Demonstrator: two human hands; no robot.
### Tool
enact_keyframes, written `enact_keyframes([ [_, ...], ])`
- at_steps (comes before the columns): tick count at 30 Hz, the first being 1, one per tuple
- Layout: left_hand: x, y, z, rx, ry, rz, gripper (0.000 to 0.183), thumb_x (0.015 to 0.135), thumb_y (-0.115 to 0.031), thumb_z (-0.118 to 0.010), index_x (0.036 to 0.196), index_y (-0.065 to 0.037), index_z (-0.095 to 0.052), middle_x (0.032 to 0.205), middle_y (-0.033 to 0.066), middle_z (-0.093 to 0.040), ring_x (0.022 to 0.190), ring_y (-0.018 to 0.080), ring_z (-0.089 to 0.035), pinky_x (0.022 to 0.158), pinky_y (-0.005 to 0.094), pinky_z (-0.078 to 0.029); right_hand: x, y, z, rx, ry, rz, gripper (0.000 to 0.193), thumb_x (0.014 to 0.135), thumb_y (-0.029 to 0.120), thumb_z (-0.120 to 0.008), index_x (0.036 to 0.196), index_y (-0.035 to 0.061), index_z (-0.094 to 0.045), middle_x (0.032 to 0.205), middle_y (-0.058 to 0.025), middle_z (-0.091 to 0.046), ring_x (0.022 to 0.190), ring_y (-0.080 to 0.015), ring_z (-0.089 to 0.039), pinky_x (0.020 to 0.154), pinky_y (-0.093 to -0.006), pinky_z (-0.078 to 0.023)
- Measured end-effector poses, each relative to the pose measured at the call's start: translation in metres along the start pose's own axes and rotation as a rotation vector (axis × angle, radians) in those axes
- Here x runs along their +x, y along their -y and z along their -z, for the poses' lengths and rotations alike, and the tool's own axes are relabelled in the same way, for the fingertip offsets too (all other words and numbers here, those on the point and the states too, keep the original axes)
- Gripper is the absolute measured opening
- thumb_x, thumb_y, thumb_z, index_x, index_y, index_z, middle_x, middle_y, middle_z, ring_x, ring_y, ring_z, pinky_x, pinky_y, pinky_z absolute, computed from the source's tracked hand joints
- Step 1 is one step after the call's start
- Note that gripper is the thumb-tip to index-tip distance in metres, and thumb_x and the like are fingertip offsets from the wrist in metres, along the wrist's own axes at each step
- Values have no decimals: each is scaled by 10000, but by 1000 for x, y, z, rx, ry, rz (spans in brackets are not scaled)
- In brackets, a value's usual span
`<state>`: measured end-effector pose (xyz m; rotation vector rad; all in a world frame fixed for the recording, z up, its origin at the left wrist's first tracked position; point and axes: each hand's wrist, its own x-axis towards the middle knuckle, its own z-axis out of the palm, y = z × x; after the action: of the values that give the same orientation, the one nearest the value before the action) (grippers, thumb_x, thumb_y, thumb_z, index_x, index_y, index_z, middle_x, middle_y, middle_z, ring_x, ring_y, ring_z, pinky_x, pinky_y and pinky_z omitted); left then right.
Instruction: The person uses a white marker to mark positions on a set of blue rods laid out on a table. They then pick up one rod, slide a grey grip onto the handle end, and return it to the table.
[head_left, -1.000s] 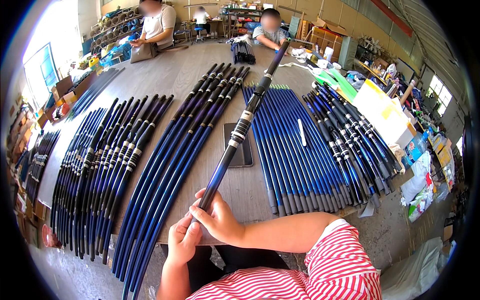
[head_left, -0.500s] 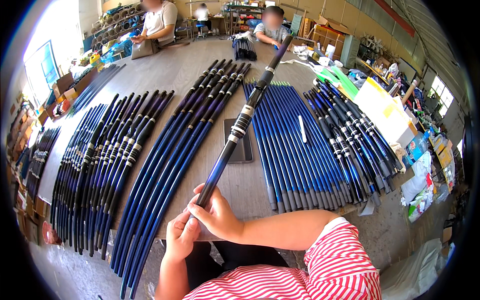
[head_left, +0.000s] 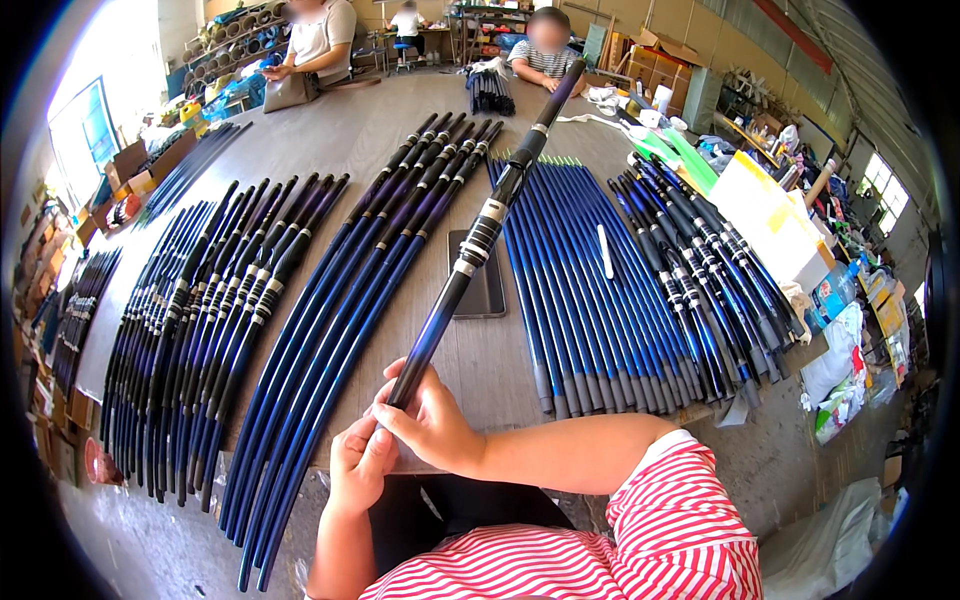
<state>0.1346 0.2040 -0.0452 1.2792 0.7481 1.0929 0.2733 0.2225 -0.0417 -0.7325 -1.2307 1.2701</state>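
A dark blue and black fishing rod (head_left: 472,250) with silver rings and a reel seat slants up and away from me over the table. My right hand (head_left: 435,425) is closed around its lower part. At the very bottom of the rod, my left hand (head_left: 360,465) pinches with thumb and fingers; the rod's end is hidden between the two hands. Left of the held rod lies a row of long blue rods (head_left: 345,320) with dark handles. On the right, blue rod sections (head_left: 590,300) with grey ends lie side by side, a white pen-like stick (head_left: 605,252) across them.
Under the held rod lies a dark phone-like slab (head_left: 490,290). More rods with ringed handles (head_left: 225,300) fill the table's left, and another bundle (head_left: 700,270) its right. A white box (head_left: 770,220) stands beyond that bundle. Two people are at the far edge, one (head_left: 540,62) seated.
The rod's top end sits slightly higher in the picture, and the whole scene has shifted up a little. Both hands keep nearly the same hold.
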Motion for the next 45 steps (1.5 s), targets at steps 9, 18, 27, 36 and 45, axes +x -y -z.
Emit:
enact_keyframes([
  [9,-1,-1,-2,-41,-5,-22,407,910,-313,-546,1045,71,-539,600,-60,-437,489,7,-333,437,177,-224,0,2,1,-8,19,-23,429,830,66,-587,1167,9,-327,908,-61,-541,845,-111,-557,747,-244,-463],
  [18,-1,-1,-5,-33,-38,-41,337,922,-265,-528,986,65,-538,576,-70,-397,468,8,-286,429,178,-191,0,4,2,-32,27,-16,444,825,57,-586,1179,5,-323,923,-68,-548,862,-116,-563,756,-250,-465],
  [27,-1,-2,-5,-15,-45,-42,342,921,-263,-530,984,73,-537,582,-63,-410,476,7,-305,431,173,-200,0,5,1,-9,37,12,442,825,56,-583,1179,6,-323,916,-67,-546,866,-125,-563,759,-254,-466],
  [36,-2,1,-3,-29,-27,-59,338,923,-251,-528,1000,78,-529,580,-67,-409,469,4,-300,427,173,-198,0,2,1,-10,46,16,445,825,63,-588,1181,12,-327,912,-70,-550,867,-124,-563,763,-258,-467],
  [45,-1,0,-5,-32,-35,-61,347,921,-259,-531,998,80,-530,577,-69,-403,464,3,-294,424,173,-190,0,3,2,-26,44,-3,452,823,61,-591,1184,10,-324,913,-70,-551,869,-126,-565,765,-262,-471],
])
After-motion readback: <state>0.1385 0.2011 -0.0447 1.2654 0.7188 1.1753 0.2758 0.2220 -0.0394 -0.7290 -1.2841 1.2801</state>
